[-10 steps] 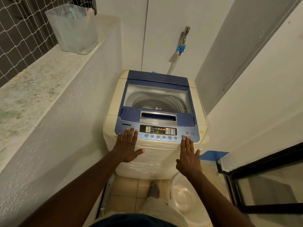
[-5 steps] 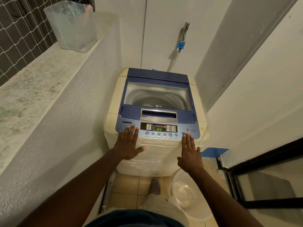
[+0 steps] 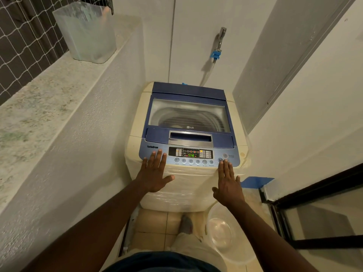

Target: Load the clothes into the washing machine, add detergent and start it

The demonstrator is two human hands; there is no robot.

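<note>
Head view: lid shut on the LG washing machine (image 3: 186,134), display (image 3: 191,155) now reading 44 instead of 4, right hand (image 3: 228,185) flat, fingertips at the start button (image 3: 220,160), left hand (image 3: 155,174) spread on the panel edge — cycle likely started.

The washing machine (image 3: 186,146) is a cream top-loader with a blue top, standing upright on the tiled floor in a narrow corner. Its lid (image 3: 188,114) with the clear window is closed. On the front control panel (image 3: 189,156) a green display (image 3: 191,155) reads 44.
</note>
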